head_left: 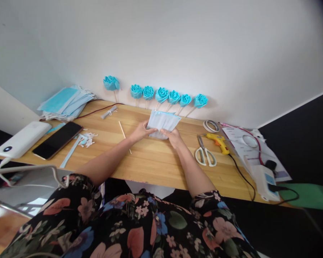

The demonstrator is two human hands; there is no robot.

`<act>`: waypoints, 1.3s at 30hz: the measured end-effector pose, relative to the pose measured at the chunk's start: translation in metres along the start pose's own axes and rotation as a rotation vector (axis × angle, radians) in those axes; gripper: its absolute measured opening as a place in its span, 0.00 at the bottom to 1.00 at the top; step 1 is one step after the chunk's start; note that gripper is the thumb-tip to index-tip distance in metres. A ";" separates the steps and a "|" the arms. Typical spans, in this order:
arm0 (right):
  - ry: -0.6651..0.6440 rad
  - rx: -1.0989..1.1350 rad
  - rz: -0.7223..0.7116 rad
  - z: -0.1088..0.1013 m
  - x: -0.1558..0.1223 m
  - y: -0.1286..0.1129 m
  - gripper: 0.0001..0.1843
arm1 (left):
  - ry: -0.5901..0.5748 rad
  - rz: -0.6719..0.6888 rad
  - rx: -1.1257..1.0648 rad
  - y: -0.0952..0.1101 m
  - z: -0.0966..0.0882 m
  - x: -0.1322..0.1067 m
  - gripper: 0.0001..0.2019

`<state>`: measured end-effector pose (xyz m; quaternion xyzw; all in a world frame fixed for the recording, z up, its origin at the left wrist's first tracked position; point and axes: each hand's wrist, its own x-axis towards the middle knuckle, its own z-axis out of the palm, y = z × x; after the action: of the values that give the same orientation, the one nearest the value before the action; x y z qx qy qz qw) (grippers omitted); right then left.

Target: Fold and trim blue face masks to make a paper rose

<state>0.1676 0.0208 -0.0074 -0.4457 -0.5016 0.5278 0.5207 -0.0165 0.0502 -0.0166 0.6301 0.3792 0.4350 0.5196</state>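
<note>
A light blue pleated face mask (163, 122) is held just above the wooden table (150, 161), near its far edge. My left hand (141, 132) pinches the mask's left lower edge, fingers closed on it. My right hand (173, 137) grips its right lower corner, thumb on top. A thin wooden stick (124, 135) lies on the table just left of my left hand. Several blue fabric roses on sticks (168, 96) lean against the white wall right behind the mask.
A stack of blue masks (64, 104) sits at the far left, with a black phone (57, 139), a white power bank (23, 139) and cut strips (82, 139) nearer. White-handled scissors (205, 154), a yellow glue gun (218, 141), a tape roll (211, 126) and a white device (263, 179) lie right.
</note>
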 end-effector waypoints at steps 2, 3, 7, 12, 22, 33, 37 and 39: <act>0.019 -0.003 0.026 0.002 0.000 0.003 0.32 | 0.027 -0.043 0.085 0.000 0.001 0.000 0.24; 0.041 -0.009 0.031 0.003 -0.001 0.005 0.32 | 0.030 -0.064 0.131 0.000 0.002 0.000 0.21; 0.173 -0.089 -0.022 0.005 -0.002 0.004 0.28 | 0.011 -0.093 0.193 -0.001 0.006 -0.003 0.12; 0.251 -0.138 -0.187 0.003 -0.004 -0.009 0.26 | -0.020 0.071 0.066 0.001 0.006 -0.002 0.20; 0.097 -0.209 -0.006 -0.006 0.005 0.016 0.30 | 0.064 -0.070 0.313 0.000 0.003 0.001 0.18; 0.357 -0.184 -0.234 -0.009 0.006 0.003 0.25 | 0.118 0.188 0.037 0.006 -0.002 0.001 0.30; 0.262 -0.291 -0.145 -0.011 0.009 0.013 0.25 | 0.201 0.072 -0.037 -0.004 -0.005 0.007 0.36; 0.199 -0.352 -0.120 -0.012 0.010 0.018 0.25 | 0.202 0.051 -0.051 -0.009 -0.005 0.010 0.38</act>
<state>0.1769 0.0326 -0.0259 -0.5493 -0.5578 0.3534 0.5122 -0.0179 0.0629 -0.0238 0.5790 0.4025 0.5188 0.4833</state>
